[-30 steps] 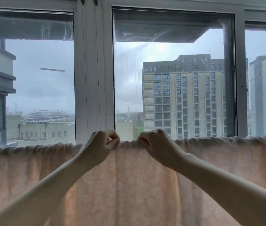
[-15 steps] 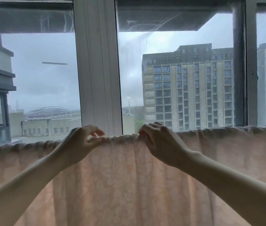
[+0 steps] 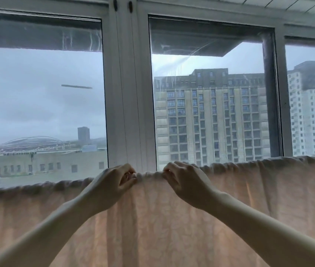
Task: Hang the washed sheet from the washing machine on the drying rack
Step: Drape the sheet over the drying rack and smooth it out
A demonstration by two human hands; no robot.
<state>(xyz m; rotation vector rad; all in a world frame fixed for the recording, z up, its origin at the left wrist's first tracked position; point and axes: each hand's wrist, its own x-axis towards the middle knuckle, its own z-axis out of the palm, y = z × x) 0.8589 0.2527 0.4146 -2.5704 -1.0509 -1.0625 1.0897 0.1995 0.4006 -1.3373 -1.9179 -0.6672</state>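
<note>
Window (image 3: pixel 125 93) backdrop; my left grip (image 3: pixel 114 182) and right grip (image 3: pixel 183 180) pinch pink sheet (image 3: pixel 152 228) at bunched top edge; its support hidden.

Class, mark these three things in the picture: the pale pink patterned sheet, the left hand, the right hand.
pale pink patterned sheet (image 3: pixel 156 228), head view, hanging cloth between the forearms.
left hand (image 3: pixel 112 183), head view, back of the hand.
right hand (image 3: pixel 185 182), head view, back of the hand.
</note>
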